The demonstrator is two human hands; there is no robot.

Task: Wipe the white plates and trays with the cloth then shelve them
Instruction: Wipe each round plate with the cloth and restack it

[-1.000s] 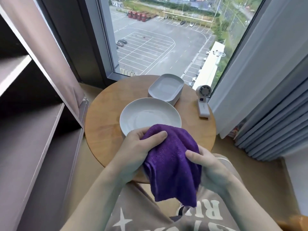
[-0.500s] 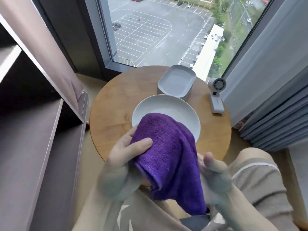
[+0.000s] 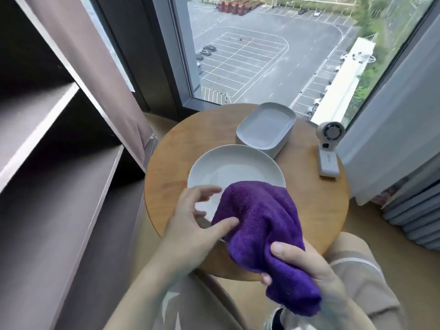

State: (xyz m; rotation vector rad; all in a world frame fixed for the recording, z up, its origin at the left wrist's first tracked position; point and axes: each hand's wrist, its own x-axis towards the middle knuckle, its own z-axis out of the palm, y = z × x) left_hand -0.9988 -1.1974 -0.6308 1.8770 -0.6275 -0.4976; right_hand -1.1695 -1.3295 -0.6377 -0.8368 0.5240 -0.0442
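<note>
Since the earlier frame, the left hand (image 3: 190, 229) has released the purple terry cloth (image 3: 259, 225). Its fingers are now spread wide over the near rim of the round white plate (image 3: 233, 165), with the thumb touching the cloth edge. The right hand (image 3: 307, 270) grips the cloth's lower end. The plate sits on the round wooden table (image 3: 181, 158), just in front of the stacked white rectangular trays (image 3: 266, 125).

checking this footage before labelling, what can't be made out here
Head view, the only one:
- white plate: near rim hidden by the purple cloth and left hand.
- trays: top one covers the rest, count unclear.
- right hand: fingers behind the cloth; wrist blurred.
- shelf: cut off by the left edge.
</note>
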